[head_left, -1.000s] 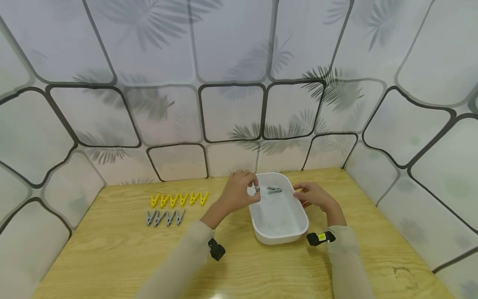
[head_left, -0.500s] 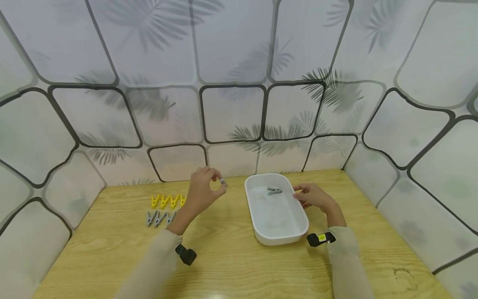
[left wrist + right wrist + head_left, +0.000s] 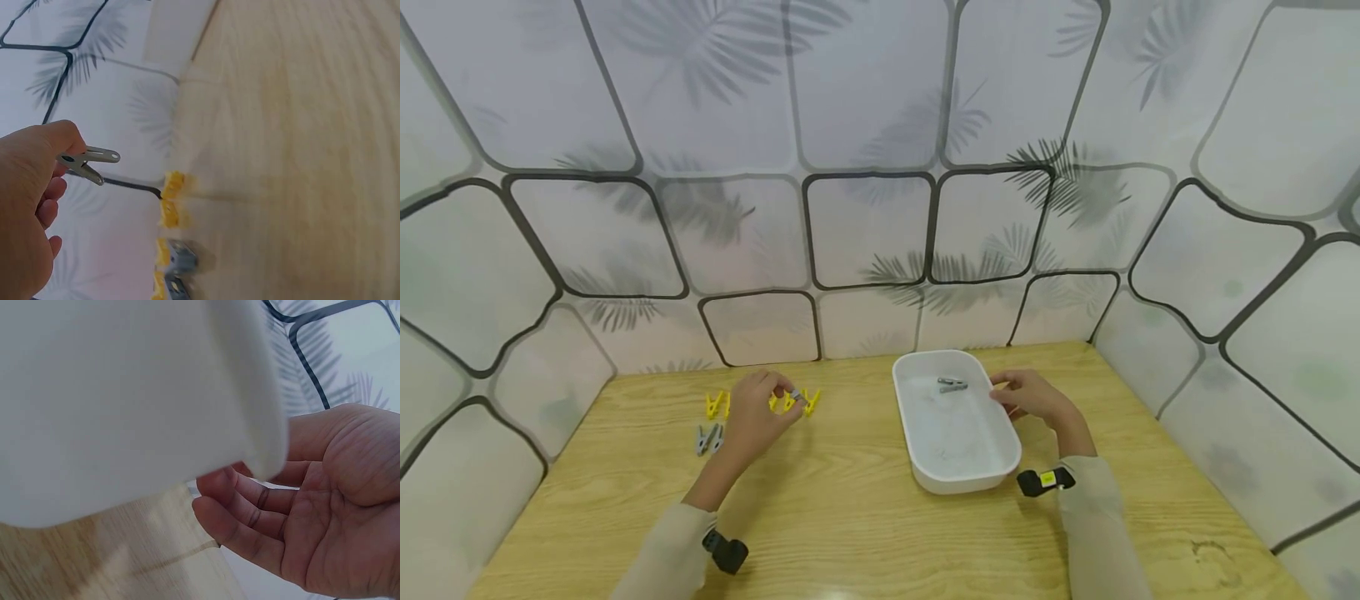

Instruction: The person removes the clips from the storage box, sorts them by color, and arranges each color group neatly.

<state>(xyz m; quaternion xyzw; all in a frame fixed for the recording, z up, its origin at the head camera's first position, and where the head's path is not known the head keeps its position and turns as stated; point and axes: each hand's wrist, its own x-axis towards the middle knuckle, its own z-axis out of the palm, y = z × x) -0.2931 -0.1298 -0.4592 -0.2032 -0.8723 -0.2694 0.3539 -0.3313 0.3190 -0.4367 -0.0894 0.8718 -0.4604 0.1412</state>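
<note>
My left hand (image 3: 752,417) pinches a grey clothespin (image 3: 87,161) between thumb and fingers, over the rows of clothespins on the table's left side. Yellow clothespins (image 3: 811,402) form the back row, partly covered by that hand. In front of them stand grey clothespins (image 3: 703,439), some hidden behind the hand and wrist. My right hand (image 3: 1033,393) grips the right side of a white plastic tub (image 3: 966,483), its thumb at the rim and its other fingers curled below. Another grey clothespin (image 3: 952,385) lies inside the tub near its back end.
The wooden table (image 3: 850,533) reaches back to a wall covering (image 3: 865,225) with a dark line and leaf pattern. A second wall panel (image 3: 1247,350) runs along the right edge. Black wrist cameras (image 3: 726,552) sit on both sleeves.
My left hand has moved left from over the tub to the clothespin rows, the grey clothespin still pinched in it. The right hand and the tub have stayed in place.
</note>
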